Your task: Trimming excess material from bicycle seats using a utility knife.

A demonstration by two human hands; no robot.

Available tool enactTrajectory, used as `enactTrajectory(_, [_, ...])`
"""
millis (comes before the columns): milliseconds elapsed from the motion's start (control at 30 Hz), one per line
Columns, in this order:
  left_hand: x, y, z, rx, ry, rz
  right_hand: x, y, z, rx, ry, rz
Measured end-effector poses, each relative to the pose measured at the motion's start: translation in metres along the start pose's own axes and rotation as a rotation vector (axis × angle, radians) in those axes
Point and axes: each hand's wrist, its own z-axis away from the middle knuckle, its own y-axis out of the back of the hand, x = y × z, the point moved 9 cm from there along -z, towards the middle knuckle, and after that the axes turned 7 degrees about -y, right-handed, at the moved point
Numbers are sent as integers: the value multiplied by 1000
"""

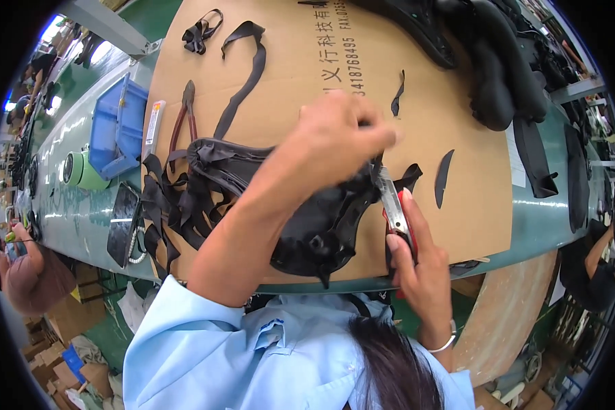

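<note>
A black moulded shell (321, 222) with a raised rim and pointed ends lies before me on the brown cardboard (471, 205). My left hand (335, 140), a little blurred, is closed above its far right edge. A thin dark strip (378, 162) runs from that edge up to its fingers, which partly hide the grip. My right hand (420, 263) is wrapped round a red utility knife (399, 222). The knife's blade points away from me and touches or nearly touches the shell's right edge. My left forearm covers part of the shell.
Black offcuts (184, 205) pile up at the left, near red-handled pliers (184, 123) and a small narrow box (153, 128). Loose scraps (444, 179) lie at the right. Large black moulded pieces (488, 75) occupy the far right. A blue bin (116, 130) stands left, and co-workers (31, 273) sit beyond.
</note>
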Motion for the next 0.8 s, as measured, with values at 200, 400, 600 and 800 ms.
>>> enactTrajectory(200, [8,29,-6,506,-202,1056,-13,0,30,-69,-42,94])
enactTrajectory(400, [36,9,24,-45,-323,-252,-21,27,1,-101,118,402])
enactTrajectory(600, [22,-9,32,59,-821,-518,-23,13,-14,-160,121,395])
enactTrajectory(800, [15,37,27,576,-737,-432,9,-5,29,-89,-186,-105])
